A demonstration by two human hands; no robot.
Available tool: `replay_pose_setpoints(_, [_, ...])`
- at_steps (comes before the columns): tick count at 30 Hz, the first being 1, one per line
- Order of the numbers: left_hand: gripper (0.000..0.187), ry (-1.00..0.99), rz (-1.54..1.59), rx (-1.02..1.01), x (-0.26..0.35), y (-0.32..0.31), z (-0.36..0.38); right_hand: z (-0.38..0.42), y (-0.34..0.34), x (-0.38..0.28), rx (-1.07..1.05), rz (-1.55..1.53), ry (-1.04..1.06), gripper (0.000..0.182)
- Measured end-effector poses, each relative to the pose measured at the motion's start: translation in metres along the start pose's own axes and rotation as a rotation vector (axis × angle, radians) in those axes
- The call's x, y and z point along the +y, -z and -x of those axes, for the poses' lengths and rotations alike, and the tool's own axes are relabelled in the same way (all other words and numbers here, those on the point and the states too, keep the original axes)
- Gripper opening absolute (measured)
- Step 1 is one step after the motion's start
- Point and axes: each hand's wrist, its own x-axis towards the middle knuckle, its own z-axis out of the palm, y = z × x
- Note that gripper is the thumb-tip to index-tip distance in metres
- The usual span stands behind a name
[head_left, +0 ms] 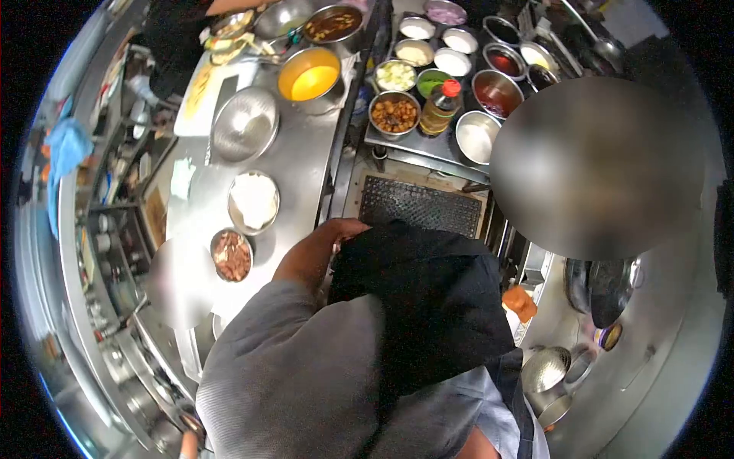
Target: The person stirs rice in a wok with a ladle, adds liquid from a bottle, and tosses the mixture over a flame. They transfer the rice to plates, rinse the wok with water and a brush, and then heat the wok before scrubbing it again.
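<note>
My left hand [348, 228] is at the front of my black apron [413, 298], beside the edge of the steel counter [294, 176]. Its fingers are mostly hidden by the apron, so I cannot tell what it holds. To its left on the counter are a steel bowl of white food [254, 203] and a smaller bowl of brown meat pieces [232, 255]. Farther up stand an empty steel bowl [245, 124] and a pot of yellow liquid [310, 80]. My right hand is out of view.
Ahead are several bowls of ingredients, among them brown cubes [394, 113] and a red sauce [497, 92], with a red-capped bottle [440, 107]. A dark perforated mat [420, 205] lies below. Pans [612, 291] are at right. Another hand [188, 445] shows at lower left.
</note>
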Motion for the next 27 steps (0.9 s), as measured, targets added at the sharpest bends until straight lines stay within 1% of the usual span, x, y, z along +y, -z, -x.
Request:
replay_pose_setpoints(2, [0.056,0.096,-0.054,0.068,-0.004,-0.011,0.008,-0.012,0.033,0.013,0.09,-0.01,-0.057,0.053])
replay_pose_setpoints(3, [0.056,0.103,-0.038,0.069,-0.018,-0.018,-0.011,-0.016,0.05,0.021,0.131,-0.024,-0.084,0.052])
replay_pose_setpoints(4, [0.055,0.058,0.074,0.037,-0.04,-0.023,-0.044,-0.016,0.066,0.031,0.17,-0.046,-0.112,0.052])
replay_pose_setpoints(5, [0.053,0.009,0.18,0.009,-0.052,-0.027,-0.06,-0.02,0.079,0.04,0.205,-0.069,-0.136,0.052])
replay_pose_setpoints(6, [0.053,0.014,0.179,0.014,-0.048,-0.031,-0.047,-0.022,0.092,0.049,0.239,-0.096,-0.156,0.051])
replay_pose_setpoints(8, [0.05,-0.18,0.117,0.007,-0.02,-0.045,-0.002,-0.022,0.108,0.066,0.28,-0.146,-0.201,0.051])
replay_pose_setpoints(9, [0.05,-0.179,0.109,0.005,-0.006,-0.05,0.01,-0.019,0.121,0.08,0.301,-0.168,-0.215,0.05])
replay_pose_setpoints(11, [0.043,-0.08,-0.039,0.064,0.019,-0.053,0.021,-0.02,0.128,0.103,0.323,-0.219,-0.248,0.05])
replay_pose_setpoints(12, [0.043,-0.079,-0.055,0.064,0.02,-0.052,0.008,-0.02,0.128,0.114,0.326,-0.25,-0.263,0.049])
replay_pose_setpoints(15, [0.041,-0.113,-0.139,0.03,0.014,-0.039,-0.068,-0.024,0.115,0.147,0.33,-0.35,-0.29,0.048])
replay_pose_setpoints(17, [0.043,-0.178,-0.028,-0.021,0.017,-0.035,-0.104,-0.026,0.102,0.167,0.355,-0.446,-0.296,0.048])
replay_pose_setpoints(18, [0.045,-0.148,-0.306,0.066,0.025,-0.024,-0.124,-0.028,0.091,0.175,0.365,-0.493,-0.293,0.047])
replay_pose_setpoints(19, [0.046,-0.111,-0.291,-0.01,0.064,-0.033,-0.079,-0.031,0.08,0.184,0.375,-0.541,-0.29,0.047])
replay_pose_setpoints(20, [0.044,-0.106,-0.448,0.079,0.091,-0.037,-0.059,-0.034,0.067,0.191,0.385,-0.589,-0.285,0.047])
replay_pose_setpoints(21, [0.042,-0.247,-0.475,-0.036,0.07,-0.01,-0.133,-0.037,0.052,0.196,0.395,-0.639,-0.282,0.046])
replay_pose_setpoints(22, [0.04,-0.389,-0.486,-0.151,0.07,0.002,-0.166,-0.045,0.039,0.207,0.405,-0.693,-0.278,0.046])
replay_pose_setpoints(23, [0.04,-0.395,-0.541,-0.172,0.081,0.021,-0.201,-0.054,0.024,0.217,0.413,-0.759,-0.271,0.046])
replay_pose_setpoints(24, [0.037,-0.341,-0.88,-0.262,0.105,0.026,-0.202,-0.062,0.01,0.223,0.416,-0.803,-0.262,0.046])
replay_pose_setpoints(25, [0.035,-0.277,-1.212,-0.349,0.125,0.028,-0.203,-0.09,-0.001,0.276,0.373,-0.961,-0.261,0.045])
replay_pose_setpoints(26, [0.035,-0.275,-1.25,-0.369,0.141,0.033,-0.214,-0.05,-0.016,0.233,0.476,-0.851,-0.256,0.042])
replay_pose_setpoints(27, [0.033,-0.484,-1.521,-0.516,0.157,0.04,-0.232,-0.013,-0.031,0.191,0.548,-0.775,-0.26,0.038])
